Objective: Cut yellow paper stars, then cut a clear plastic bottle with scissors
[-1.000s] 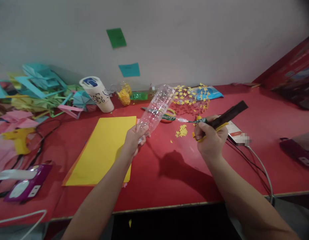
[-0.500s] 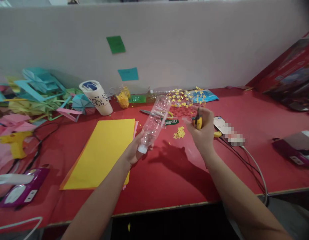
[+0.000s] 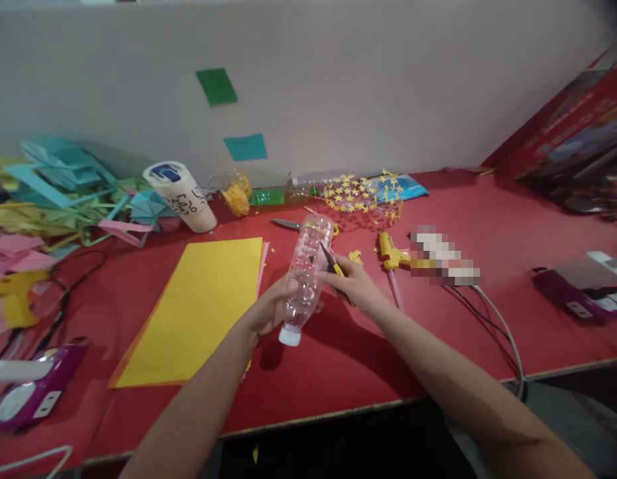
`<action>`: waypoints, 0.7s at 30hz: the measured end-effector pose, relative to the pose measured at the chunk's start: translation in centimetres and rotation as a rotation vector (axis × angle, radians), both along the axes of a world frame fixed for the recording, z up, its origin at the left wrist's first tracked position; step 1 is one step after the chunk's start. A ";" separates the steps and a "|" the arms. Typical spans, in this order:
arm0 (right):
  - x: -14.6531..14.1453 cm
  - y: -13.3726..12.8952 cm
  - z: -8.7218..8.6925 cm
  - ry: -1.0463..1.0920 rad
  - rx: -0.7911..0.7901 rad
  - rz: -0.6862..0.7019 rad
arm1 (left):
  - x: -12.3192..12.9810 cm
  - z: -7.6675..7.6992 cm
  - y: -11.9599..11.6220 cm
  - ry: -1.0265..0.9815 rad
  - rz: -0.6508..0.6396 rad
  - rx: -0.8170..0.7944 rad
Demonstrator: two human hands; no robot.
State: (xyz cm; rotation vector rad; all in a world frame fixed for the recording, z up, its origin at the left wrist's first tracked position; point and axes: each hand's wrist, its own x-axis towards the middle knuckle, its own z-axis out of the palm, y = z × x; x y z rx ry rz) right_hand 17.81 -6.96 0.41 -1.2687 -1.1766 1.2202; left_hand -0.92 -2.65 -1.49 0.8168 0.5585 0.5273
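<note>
My left hand [image 3: 271, 306] is wrapped around a clear plastic bottle [image 3: 304, 283], tilted with its white cap [image 3: 290, 334] toward me. In my right hand [image 3: 358, 285] is a yellow and black utility knife [image 3: 335, 266]. Its blade points up and left, close against the bottle's right side; I cannot tell whether it touches. Behind the bottle lie scissors [image 3: 285, 224] with yellow handles, partly hidden. Small yellow paper stars [image 3: 355, 257] are on the table just past my right hand. A yellow glue gun [image 3: 388, 251] lies to the right of them.
Yellow paper sheets [image 3: 198, 306] lie left on the red table [image 3: 308, 392]. Along the wall are a white cup [image 3: 181, 199], a green bottle [image 3: 268, 196] and a star-covered bottle [image 3: 345, 196]. Folded paper [image 3: 63, 166] and another glue gun [image 3: 18, 296] are far left, a blurred phone [image 3: 445, 256] right.
My right hand has moved left and down, bringing the knife to the bottle. The bottle has come slightly nearer me and stands more upright in view. The right glue gun is now uncovered.
</note>
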 end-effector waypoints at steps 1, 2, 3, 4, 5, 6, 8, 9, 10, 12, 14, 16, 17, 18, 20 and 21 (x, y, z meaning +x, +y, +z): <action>-0.1 -0.1 0.1 -0.001 0.006 0.020 | 0.0 0.1 0.0 0.004 0.016 0.024; -0.3 -0.2 0.1 -0.008 0.013 0.030 | 0.0 0.3 0.0 0.012 0.025 0.047; -0.5 -0.3 0.1 -0.020 0.022 0.025 | 0.0 0.5 0.0 0.026 0.031 0.072; -0.6 -0.3 0.1 -0.032 0.033 0.009 | 0.1 0.8 0.0 0.050 0.046 0.098; -0.8 -0.4 0.1 -0.040 0.045 -0.020 | 0.2 1.1 0.0 0.081 0.072 0.128; -1.1 -0.5 0.1 -0.042 0.056 -0.054 | 0.3 1.4 0.0 0.117 0.108 0.162; -1.4 -0.6 0.0 -0.034 0.076 -0.121 | 0.5 2.0 0.0 0.201 0.195 0.244; -1.5 -0.7 0.1 -0.022 0.086 -0.158 | 0.6 2.2 0.0 0.245 0.227 0.286; -1.6 -0.8 0.2 -0.009 0.095 -0.190 | 0.6 2.4 0.0 0.296 0.273 0.337; -1.3 -1.0 0.6 0.038 0.117 -0.245 | 0.5 2.6 0.2 0.416 0.392 0.482; -0.7 -1.0 1.2 0.125 0.149 -0.299 | 0.4 2.6 0.5 0.541 0.545 0.710; 0.5 -0.6 1.8 0.243 0.204 -0.402 | 0.3 2.3 0.6 0.589 0.543 0.826; 1.2 -0.4 2.1 0.285 0.222 -0.435 | 0.2 2.1 0.7 0.582 0.546 0.822; 1.9 -0.1 2.3 0.334 0.245 -0.475 | 0.1 2.0 0.8 0.549 0.534 0.811; 3.7 0.5 2.6 0.416 0.285 -0.552 | -0.4 1.9 1.1 0.486 0.464 0.783; 4.6 0.8 2.7 0.447 0.293 -0.581 | -0.8 2.0 1.3 0.475 0.407 0.762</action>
